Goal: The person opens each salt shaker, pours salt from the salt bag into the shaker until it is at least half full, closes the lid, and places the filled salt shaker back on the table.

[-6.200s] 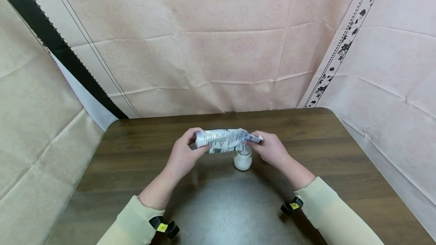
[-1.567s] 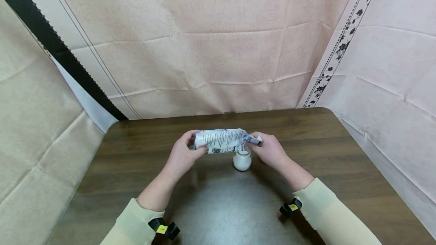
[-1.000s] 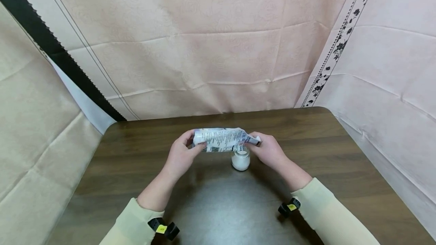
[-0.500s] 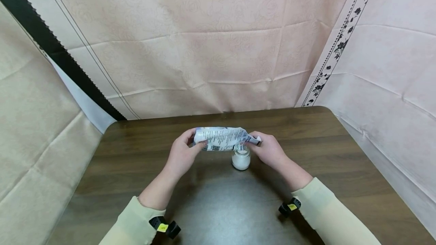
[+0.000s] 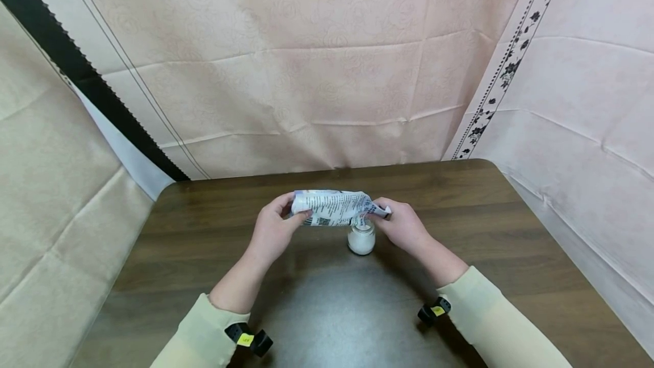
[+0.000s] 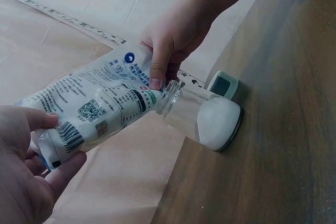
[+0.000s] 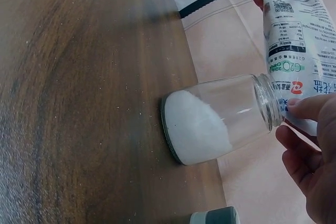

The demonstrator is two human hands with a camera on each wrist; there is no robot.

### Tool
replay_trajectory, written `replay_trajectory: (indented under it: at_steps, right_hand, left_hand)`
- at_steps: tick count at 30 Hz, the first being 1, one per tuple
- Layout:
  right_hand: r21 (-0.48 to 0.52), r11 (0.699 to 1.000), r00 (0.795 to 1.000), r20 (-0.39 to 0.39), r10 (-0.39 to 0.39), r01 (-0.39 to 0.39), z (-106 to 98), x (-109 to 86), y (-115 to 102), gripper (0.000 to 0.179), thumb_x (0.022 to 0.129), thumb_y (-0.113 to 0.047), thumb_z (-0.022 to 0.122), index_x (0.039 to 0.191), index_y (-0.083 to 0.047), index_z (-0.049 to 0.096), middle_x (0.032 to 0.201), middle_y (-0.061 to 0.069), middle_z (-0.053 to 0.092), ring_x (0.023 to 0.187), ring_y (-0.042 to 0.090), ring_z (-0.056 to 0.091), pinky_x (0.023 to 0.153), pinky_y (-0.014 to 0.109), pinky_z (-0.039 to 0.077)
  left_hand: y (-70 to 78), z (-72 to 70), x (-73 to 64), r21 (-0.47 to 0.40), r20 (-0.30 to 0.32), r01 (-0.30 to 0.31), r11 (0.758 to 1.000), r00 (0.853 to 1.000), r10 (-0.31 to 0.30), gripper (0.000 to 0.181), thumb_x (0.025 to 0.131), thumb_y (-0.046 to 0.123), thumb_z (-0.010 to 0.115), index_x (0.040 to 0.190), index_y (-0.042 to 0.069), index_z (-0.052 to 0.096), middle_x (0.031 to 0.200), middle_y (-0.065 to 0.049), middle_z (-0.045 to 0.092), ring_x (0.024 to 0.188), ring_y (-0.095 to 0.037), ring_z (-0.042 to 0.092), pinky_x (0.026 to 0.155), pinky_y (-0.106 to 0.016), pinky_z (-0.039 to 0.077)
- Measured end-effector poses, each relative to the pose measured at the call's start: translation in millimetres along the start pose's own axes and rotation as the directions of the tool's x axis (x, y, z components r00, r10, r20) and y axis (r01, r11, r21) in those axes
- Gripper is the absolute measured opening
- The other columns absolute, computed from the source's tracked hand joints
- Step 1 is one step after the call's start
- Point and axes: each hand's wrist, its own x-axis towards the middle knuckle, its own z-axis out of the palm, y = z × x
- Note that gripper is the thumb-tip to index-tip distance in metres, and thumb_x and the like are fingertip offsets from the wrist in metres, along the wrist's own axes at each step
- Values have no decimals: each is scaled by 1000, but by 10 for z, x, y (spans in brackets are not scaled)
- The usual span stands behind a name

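A: Where does everything sit?

B: The long, soft white plastic bag printed with dark text (image 5: 334,209) is held above the dark brown wood-grain counter (image 5: 485,231), between the two hands. The short clear glass jar (image 5: 361,243) stands upright on the counter below the bag's right end, partly filled with white grains (image 7: 191,127).

A: And the fingers?

B: Both sets are grasping the bag. The left hand (image 5: 272,229) holds its fuller end; the right hand (image 5: 405,226) pinches its gathered, narrow end.

A: Which relation counts most?

B: Narrow end against jar mouth, I'd judge. The bag's long axis runs left to right, crossing the jar's vertical one near the rim. The right hand is nearer, just beside the mouth; the left is farther off.

A: Does the bag reach inside?

B: I can't tell.

A: Anything else nearby?

B: A small pale object with a dark face (image 6: 223,85), near the jar on the right hand's side.
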Motion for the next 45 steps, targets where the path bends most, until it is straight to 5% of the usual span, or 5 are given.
replay_trajectory:
  at_steps: [22,36,45]
  right_hand:
    - [-16,1000,1000,4,-1,1,-8,9,-27,10,87,-17,78,95,-15,71,86,-6,68,72,14,55,65,33,47]
    - [-20,1000,1000,24,10,-10,-12,11,-35,10,88,-16,76,97,-14,71,88,-5,69,74,15,56,67,34,48]
    - [-12,1000,1000,16,14,-14,-18,12,-41,9,88,-14,76,95,-15,71,87,-5,69,72,15,55,65,34,47]
  left_hand:
    - [-32,5,1,-52,-9,15,999,1000,-16,42,87,15,78,127,9,65,120,-6,67,108,-24,60,87,-35,54]
    - [-34,43,-12,-171,-9,53,984,998,-56,38,88,6,74,125,8,65,119,-8,68,106,-23,62,85,-30,54]
    - [-41,23,-7,-136,-17,66,988,997,-69,40,88,9,75,127,10,65,120,-7,67,106,-24,61,86,-33,54]
